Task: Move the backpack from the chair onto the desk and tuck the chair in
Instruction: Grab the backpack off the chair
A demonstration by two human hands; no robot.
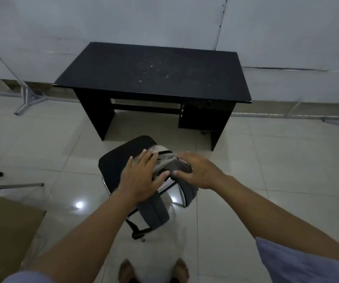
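A grey backpack (165, 160) lies on the black seat of a chair (115, 160) that stands on the floor in front of a black desk (154, 72). Its dark straps (156, 213) hang off the near edge of the seat. My left hand (141, 176) rests flat on the bag's left side with fingers spread. On the bag's right side lies my right hand (197, 170), fingers also apart. Neither hand has closed around the bag. The chair's back is hidden behind the bag and my hands. The desk top is bare, with pale specks on it.
A cardboard box (5, 231) sits at the lower left. Metal stand legs (29, 99) are on the floor left of the desk, and another metal frame (11, 185) lies at the left edge. A white wall runs behind the desk. My feet (154, 270) show below.
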